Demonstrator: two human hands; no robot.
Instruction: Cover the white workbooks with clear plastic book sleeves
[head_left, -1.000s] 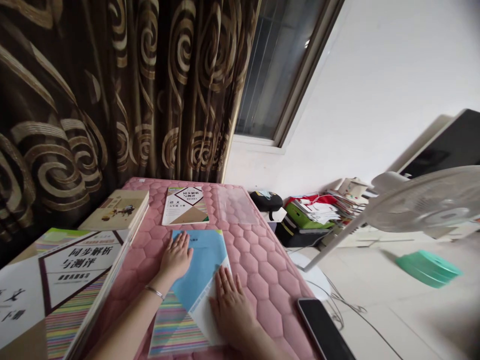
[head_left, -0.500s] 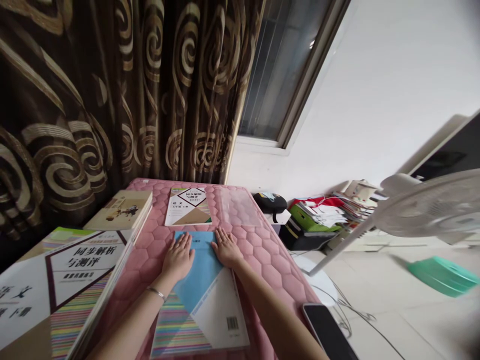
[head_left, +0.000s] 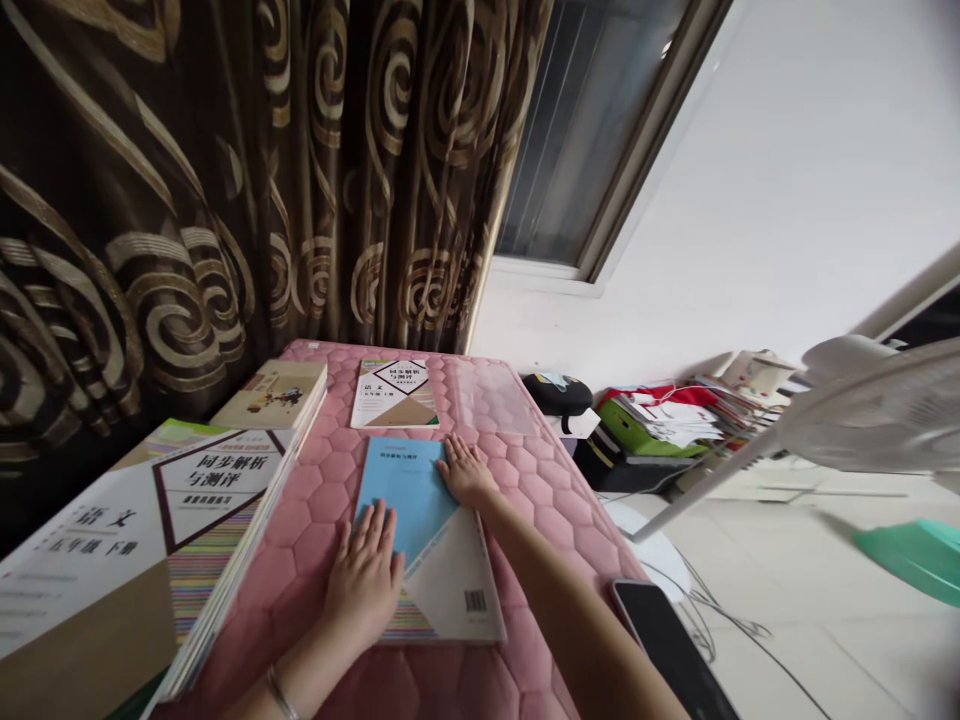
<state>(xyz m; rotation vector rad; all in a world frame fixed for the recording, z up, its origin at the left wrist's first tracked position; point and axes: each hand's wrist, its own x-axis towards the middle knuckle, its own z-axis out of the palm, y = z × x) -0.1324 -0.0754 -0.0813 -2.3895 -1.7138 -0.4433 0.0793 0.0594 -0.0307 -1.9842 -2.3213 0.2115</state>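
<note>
Left hand (head_left: 365, 580) and right hand (head_left: 466, 472) lie flat, fingers spread, well apart, not gripping, on a blue-and-white workbook (head_left: 409, 490): left on its lower-left edge, right on its upper-right edge; book sits mid pink quilted pad (head_left: 532, 530), stacked workbooks (head_left: 169, 530) along left edge, another workbook (head_left: 394, 393) at far edge.

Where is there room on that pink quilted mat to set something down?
The pink hexagon-quilted mat has room right of the right hand, between the blue-and-white workbook and the mat's edge. A narrower strip runs between that workbook and the thick stack of white workbooks. The far end is crowded by a white workbook and a clear plastic sleeve.
</note>
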